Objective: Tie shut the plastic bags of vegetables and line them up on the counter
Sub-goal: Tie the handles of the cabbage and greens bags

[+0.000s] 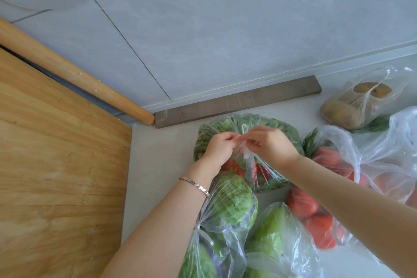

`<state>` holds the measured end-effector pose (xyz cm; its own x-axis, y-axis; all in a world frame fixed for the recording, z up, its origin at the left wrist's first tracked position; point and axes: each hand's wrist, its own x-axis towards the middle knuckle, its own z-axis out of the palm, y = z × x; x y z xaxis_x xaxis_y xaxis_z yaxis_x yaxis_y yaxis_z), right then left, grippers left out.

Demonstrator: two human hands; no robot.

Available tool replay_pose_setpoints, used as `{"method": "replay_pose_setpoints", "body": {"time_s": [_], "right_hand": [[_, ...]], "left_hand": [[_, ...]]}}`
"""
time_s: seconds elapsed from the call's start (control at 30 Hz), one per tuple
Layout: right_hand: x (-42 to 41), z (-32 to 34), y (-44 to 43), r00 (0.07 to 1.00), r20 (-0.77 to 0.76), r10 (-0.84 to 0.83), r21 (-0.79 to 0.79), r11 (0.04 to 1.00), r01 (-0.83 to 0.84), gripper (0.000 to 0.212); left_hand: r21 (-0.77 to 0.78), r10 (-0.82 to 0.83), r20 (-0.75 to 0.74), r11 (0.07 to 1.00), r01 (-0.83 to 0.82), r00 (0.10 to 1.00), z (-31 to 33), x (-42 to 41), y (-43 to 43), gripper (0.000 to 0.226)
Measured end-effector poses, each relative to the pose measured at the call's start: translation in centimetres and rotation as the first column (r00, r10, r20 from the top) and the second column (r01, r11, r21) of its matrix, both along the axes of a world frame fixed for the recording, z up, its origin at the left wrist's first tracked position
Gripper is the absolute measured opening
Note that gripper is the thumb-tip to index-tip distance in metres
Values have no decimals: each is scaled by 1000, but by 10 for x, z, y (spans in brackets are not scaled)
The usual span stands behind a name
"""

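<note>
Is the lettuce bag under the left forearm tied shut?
Shut: the lettuce bag has its neck cinched into a knot.

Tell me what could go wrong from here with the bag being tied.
1. The left hand and right hand both pinch the thin twisted neck of the red-printed bag; a hard pull might tear the plastic.
2. The tomato bag lies under the right forearm and its mouth looks loose; a nudge could spill tomatoes across the counter.
</note>
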<state>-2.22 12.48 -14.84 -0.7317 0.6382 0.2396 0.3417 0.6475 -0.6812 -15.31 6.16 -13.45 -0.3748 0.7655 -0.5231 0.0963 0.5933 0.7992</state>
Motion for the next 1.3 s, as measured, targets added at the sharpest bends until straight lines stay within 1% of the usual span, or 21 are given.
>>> {"method": "replay_pose_setpoints", "body": {"time_s": [0.07,0.13,0.2,0.27,0.37,0.47,0.53,0.57,0.6,0.63,0.67,0.7,0.77,0.83,0.87,0.93,1.0,1.03,1.13,1.23,1.3], "right_hand": [[1,3,2,995,40,89,270,958,-97,14],[2,7,7,990,68,120,420,897,-138,16],[3,10,12,983,103,149,496,850,-180,21],[3,13,15,971,156,182,527,816,-237,21],[1,11,11,973,143,181,514,827,-229,19],[-5,3,2,996,77,46,364,929,-71,26],[-10,-4,-7,986,32,-161,121,980,156,32],[-13,-8,-12,958,27,-287,-70,955,288,35],[-16,-12,-19,908,30,-418,-261,873,411,37],[-18,-16,-26,849,41,-527,-407,767,496,37],[-20,-18,-30,807,56,-588,-474,696,539,38],[-19,-19,-33,808,63,-586,-478,693,540,37],[-12,-18,-31,876,83,-476,-359,806,471,27],[-6,-12,-25,931,87,-354,-253,896,365,5],[-4,-8,-23,952,62,-298,-201,931,305,14],[-1,-5,-20,993,-11,-119,-62,991,118,15],[-1,-3,-23,999,-1,34,44,998,-34,12],[1,-5,-24,998,12,67,69,995,-68,11],[1,-6,-27,993,55,102,59,993,-105,11],[-2,-8,-29,981,141,133,-6,991,-133,10],[-7,-10,-22,952,275,133,-44,991,-125,15]], "left_hand": [[-31,2,13,1000,-2,1000,2,-2,-1,15],[-57,26,-8,998,-27,1000,2,-2,-1,13],[-66,46,-28,997,-47,999,3,-3,0,15],[-67,43,-29,997,-45,999,6,-2,2,13],[-57,44,-65,997,-48,997,8,-2,4,9],[-44,105,-108,993,-110,989,4,-2,3,16],[-27,172,-89,984,-175,981,1,1,2,14],[-17,203,-73,979,-205,976,1,3,2,13],[-8,219,-70,975,-220,973,0,4,2,13],[-3,218,-83,976,-219,972,-1,6,2,13],[-3,207,-104,978,-209,973,-3,6,3,15],[-6,190,-128,981,-193,973,-4,5,2,15],[-10,151,-158,988,-155,976,-4,1,0,16],[-11,103,-176,994,-106,979,-4,-3,-2,16],[-10,87,-192,996,-90,978,-4,-4,-3,15],[1,82,-228,996,-85,970,-3,-4,-2,12],[0,92,-280,995,-96,956,-4,-3,-1,14],[-4,75,-335,997,-81,939,-5,-1,-1,16],[-5,-14,-543,1000,14,840,-4,1,-3,23],[8,-26,-583,999,38,812,2,-6,0,26],[-27,-27,-577,1000,15,816,3,-10,2,28]]}}
